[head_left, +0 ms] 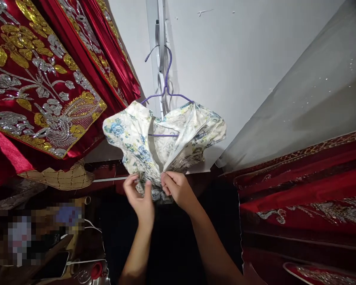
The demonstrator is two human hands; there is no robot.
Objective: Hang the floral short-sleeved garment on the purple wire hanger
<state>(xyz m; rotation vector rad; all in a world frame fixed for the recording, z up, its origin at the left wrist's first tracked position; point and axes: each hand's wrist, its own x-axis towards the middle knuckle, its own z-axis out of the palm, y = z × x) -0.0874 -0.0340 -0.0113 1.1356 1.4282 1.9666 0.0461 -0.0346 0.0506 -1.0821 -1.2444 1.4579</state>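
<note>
A white garment with blue flower print (166, 138) hangs on a purple wire hanger (166, 85) hooked to a white fitting on the wall. My left hand (141, 196) pinches the cloth at its lower left edge, fingers closed on the fabric. My right hand (176, 188) grips the bunched cloth just beside it, also closed. Both hands meet at the bottom of the garment, where the fabric is gathered together.
Red garments with gold and silver sequin embroidery (38, 75) hang at the upper left, and more red embroidered cloth (302, 190) lies at the right. A grey panel (308, 95) slants at the right. A phone (55, 265) and cables lie at the lower left.
</note>
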